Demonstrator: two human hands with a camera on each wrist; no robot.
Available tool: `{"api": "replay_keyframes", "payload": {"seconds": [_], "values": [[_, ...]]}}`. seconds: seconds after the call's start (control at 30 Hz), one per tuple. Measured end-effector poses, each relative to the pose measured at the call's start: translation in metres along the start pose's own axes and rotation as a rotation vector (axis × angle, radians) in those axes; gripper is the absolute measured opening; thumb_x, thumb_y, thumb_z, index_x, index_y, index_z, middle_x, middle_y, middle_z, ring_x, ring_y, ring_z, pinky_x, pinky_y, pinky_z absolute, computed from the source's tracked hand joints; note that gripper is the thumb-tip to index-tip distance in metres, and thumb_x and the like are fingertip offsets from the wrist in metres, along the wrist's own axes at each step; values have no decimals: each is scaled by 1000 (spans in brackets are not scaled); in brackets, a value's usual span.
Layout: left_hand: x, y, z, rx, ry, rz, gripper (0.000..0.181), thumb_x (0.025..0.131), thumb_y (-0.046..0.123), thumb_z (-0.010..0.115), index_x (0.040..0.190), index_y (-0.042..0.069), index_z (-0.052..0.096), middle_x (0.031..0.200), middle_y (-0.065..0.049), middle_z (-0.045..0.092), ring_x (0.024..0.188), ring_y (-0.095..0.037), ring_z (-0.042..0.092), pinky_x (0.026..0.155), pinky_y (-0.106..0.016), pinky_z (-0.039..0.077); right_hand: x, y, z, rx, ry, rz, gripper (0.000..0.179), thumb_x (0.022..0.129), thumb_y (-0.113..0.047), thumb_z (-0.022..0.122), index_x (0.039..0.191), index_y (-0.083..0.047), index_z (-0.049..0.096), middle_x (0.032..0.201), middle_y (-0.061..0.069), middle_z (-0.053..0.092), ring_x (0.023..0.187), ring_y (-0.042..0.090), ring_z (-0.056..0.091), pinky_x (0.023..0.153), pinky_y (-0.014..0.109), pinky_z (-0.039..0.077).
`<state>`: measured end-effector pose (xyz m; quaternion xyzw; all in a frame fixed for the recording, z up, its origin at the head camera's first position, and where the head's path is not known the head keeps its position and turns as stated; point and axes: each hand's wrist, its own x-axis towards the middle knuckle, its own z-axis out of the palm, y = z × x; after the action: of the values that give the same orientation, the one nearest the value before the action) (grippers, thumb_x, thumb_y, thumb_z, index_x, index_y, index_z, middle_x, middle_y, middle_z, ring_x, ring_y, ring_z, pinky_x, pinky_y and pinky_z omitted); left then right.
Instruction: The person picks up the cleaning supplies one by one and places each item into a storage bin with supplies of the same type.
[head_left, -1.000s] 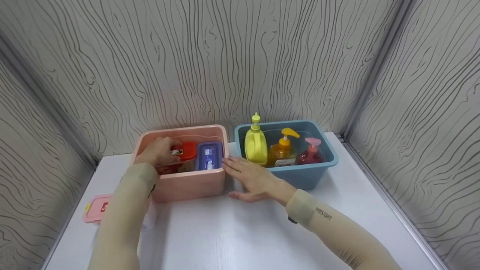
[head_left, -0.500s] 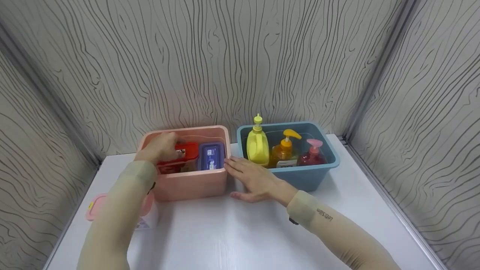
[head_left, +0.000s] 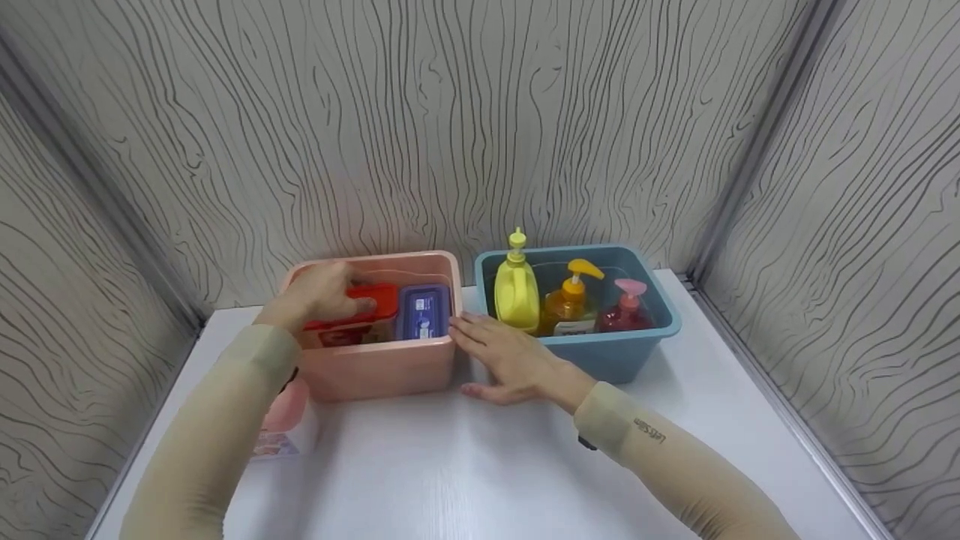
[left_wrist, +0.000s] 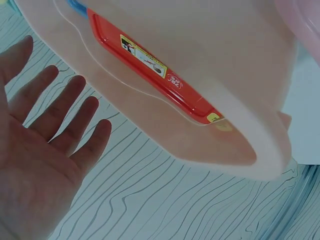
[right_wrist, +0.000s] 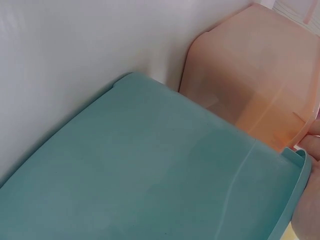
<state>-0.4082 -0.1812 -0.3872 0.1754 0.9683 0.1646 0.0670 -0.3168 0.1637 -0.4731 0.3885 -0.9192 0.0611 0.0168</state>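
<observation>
My left hand [head_left: 322, 292] is over the left part of the pink bin [head_left: 375, 375], right by a red-lidded food container [head_left: 384, 300] inside it. In the left wrist view its fingers are spread and loosely bent, with nothing held, apart from the red lid [left_wrist: 145, 62]. Beside that container, in the same bin, sits a purple-lidded one [head_left: 424, 311]. My right hand [head_left: 510, 360] lies with straight fingers, tips at the pink bin's right side near the rim. The right wrist view shows only part of that hand, behind the blue bin's rim.
To the right stands a blue bin [head_left: 592, 352] with a yellow bottle [head_left: 515, 296], an orange pump bottle [head_left: 566, 306] and a red pump bottle [head_left: 624, 315]. A pink-lidded container [head_left: 287, 412] on the white table is partly hidden by my left forearm. Patterned walls enclose the table.
The red-lidded container has settled flatter in the pink bin, and my left hand has loosened from it and shifted slightly back. My right hand has stayed put.
</observation>
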Motion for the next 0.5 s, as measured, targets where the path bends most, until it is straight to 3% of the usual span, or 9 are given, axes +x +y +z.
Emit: {"api": "replay_keyframes", "payload": {"seconds": [0.2,0.5], "values": [[-8,2,-3,33,27,20,55,102,29,77,155,14,69,149,-18,74,130,-39,69,115,-62,60,0,0,-1,3,11,-2,94,106,-64,60,180,-16,27,190,2,25,178,28,23,145,51,23],[-24,5,-5,66,66,129,51,102,34,78,148,12,75,144,-12,80,133,-36,72,116,-63,58,1,0,0,11,0,2,95,105,-65,58,180,-17,26,190,2,25,178,28,23,145,52,23]]}}
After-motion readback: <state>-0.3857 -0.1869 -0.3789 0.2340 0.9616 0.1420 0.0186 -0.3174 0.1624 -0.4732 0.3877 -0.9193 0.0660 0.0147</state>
